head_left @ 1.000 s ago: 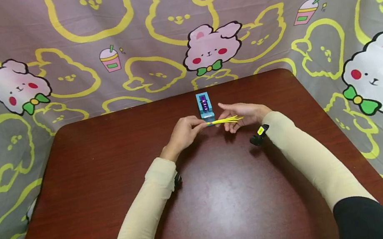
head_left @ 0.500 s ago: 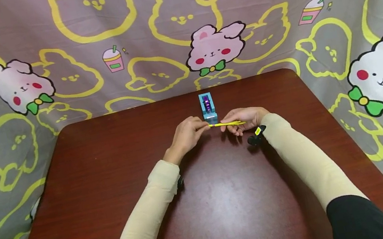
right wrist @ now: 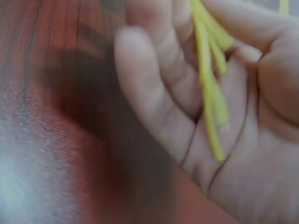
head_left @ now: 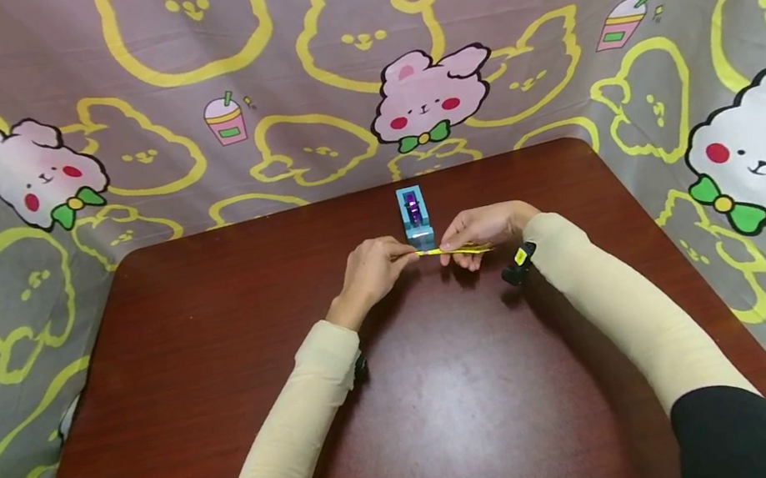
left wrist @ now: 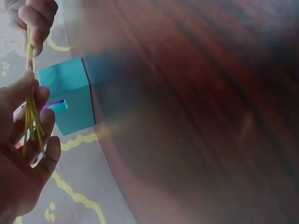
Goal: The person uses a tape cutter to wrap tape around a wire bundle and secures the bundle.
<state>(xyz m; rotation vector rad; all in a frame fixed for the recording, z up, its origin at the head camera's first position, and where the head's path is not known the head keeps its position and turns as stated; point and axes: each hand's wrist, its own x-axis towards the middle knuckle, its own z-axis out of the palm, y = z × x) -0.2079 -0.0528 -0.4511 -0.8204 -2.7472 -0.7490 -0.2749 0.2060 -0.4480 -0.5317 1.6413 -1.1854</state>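
A bundle of thin yellow strands (head_left: 433,253) stretches between my two hands, over the far part of the table. A narrow purple band (left wrist: 30,64) circles its middle. My left hand (head_left: 375,270) pinches one side of the bundle between thumb and fingers, and the loose strand ends fan across its palm in the left wrist view. On the other side, my right hand (head_left: 491,225) pinches the bundle, with splayed yellow ends (right wrist: 208,88) lying against its palm and fingers. Just behind the bundle stands a blue tape dispenser (head_left: 419,235) carrying a purple tape roll (head_left: 412,207).
The dark reddish-brown table (head_left: 222,367) is glossy, and its far edge runs close behind the dispenser. A patterned curtain (head_left: 291,51) with rabbits and yellow outlines hangs around the back and sides.
My right thumb was raised off the strands a second ago and has come down to pinch them. The left hand keeps its pinch, almost in place.
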